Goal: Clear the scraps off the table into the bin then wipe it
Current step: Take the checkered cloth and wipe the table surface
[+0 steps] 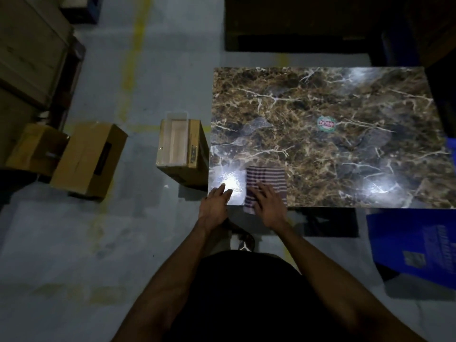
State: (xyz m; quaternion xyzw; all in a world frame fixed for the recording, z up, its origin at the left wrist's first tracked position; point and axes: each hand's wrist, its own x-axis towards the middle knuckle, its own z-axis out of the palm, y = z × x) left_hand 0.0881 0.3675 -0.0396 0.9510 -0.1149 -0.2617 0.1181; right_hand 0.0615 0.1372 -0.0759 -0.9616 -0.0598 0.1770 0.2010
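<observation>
A grey floor [74,243] with faded yellow lines is seen under everything, and a marbled brown desk [345,156] is set on it toward two o'clock. A blue bag [414,240] is seen on the floor at four o'clock, just off the desk's near edge. A closed cardboard box [88,159] is lying at nine o'clock, and an open cardboard box [180,149] is stood right against the desk's left edge. A striped cloth [267,178] is laid on the desk's near left corner, its near end hung over the edge. The right hand [270,206] is pressed flat on the cloth, fingers [262,191] straight and spread apart. The left hand [214,203] is rested at the desk's corner beside the cloth, fingers [222,187] straight and slightly apart, nothing held. A round red-and-green sticker [326,123] is seen on the desk's middle, well apart from the cloth.
</observation>
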